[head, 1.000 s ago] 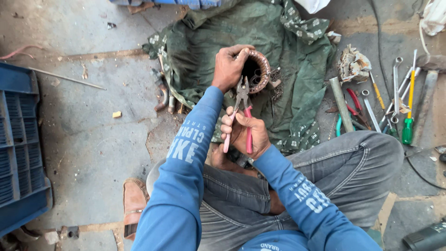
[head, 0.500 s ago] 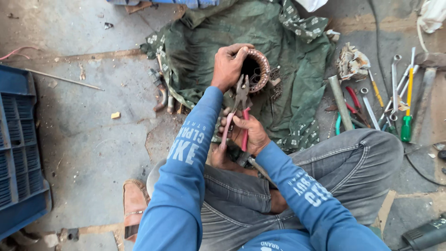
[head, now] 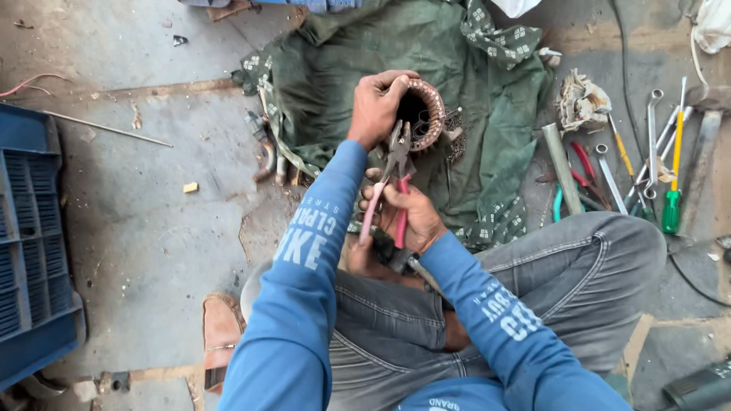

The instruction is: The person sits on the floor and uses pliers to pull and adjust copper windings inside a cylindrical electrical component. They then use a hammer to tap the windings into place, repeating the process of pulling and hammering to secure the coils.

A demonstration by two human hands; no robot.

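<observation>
My left hand [head: 377,106] grips the rim of a round motor stator [head: 428,114] wound with copper wire, holding it over a green cloth [head: 487,114]. My right hand [head: 407,217] holds pliers [head: 392,179] with pink-red handles. The pliers' jaws reach up to the stator's near edge, just below my left hand. I sit on the floor with my legs folded beneath the hands.
A blue plastic crate [head: 30,243] stands at the left. Several tools lie at the right: spanners [head: 651,137], a green-and-yellow screwdriver [head: 673,183], a metal rod [head: 562,167], red-handled cutters [head: 586,164]. A thin rod [head: 106,128] lies on the concrete floor.
The pliers and my right hand have shifted slightly down and left along the stator's edge. My left hand keeps its hold on the stator.
</observation>
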